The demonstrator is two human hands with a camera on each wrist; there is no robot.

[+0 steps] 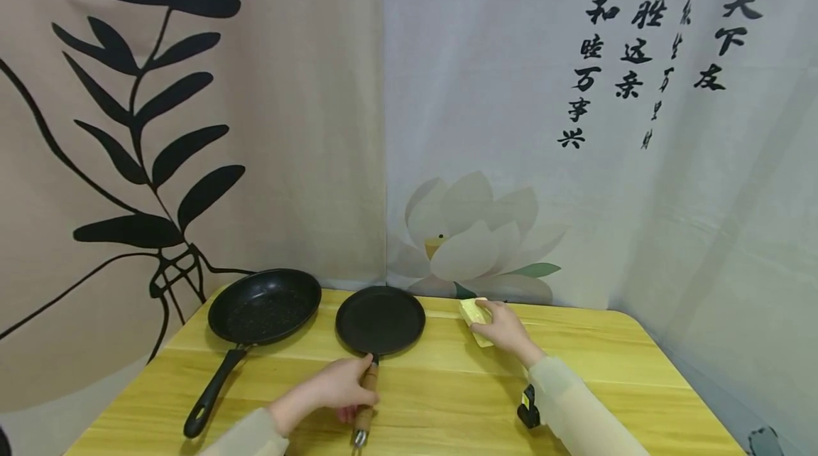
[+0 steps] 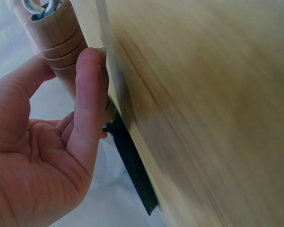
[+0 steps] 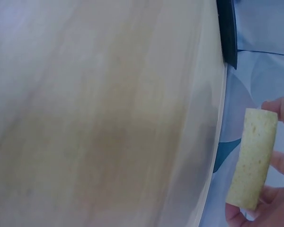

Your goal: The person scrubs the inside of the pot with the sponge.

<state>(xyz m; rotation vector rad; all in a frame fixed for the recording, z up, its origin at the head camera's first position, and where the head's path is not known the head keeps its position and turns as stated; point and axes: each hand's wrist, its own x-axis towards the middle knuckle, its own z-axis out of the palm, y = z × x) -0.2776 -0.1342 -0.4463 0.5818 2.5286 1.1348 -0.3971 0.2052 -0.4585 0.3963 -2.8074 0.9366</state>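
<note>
My left hand (image 1: 343,383) grips the brown wooden handle (image 2: 61,52) of a small flat black pan (image 1: 380,319), which lies near the table's back edge. In the left wrist view, the thumb and fingers close around that handle, which ends in a metal loop (image 2: 41,8). Over the table's back edge, to the right of the pan, my right hand (image 1: 507,332) pinches a pale yellow sponge (image 3: 253,158) between thumb and fingers. The sponge shows a porous surface and is apart from the pan.
A larger, deeper black frying pan (image 1: 265,307) rests at the back left, its black handle (image 1: 214,392) pointing to the front left. A small black object (image 1: 528,408) is beside the right sleeve. Behind the wooden table (image 1: 447,406) hangs a printed curtain (image 1: 307,122).
</note>
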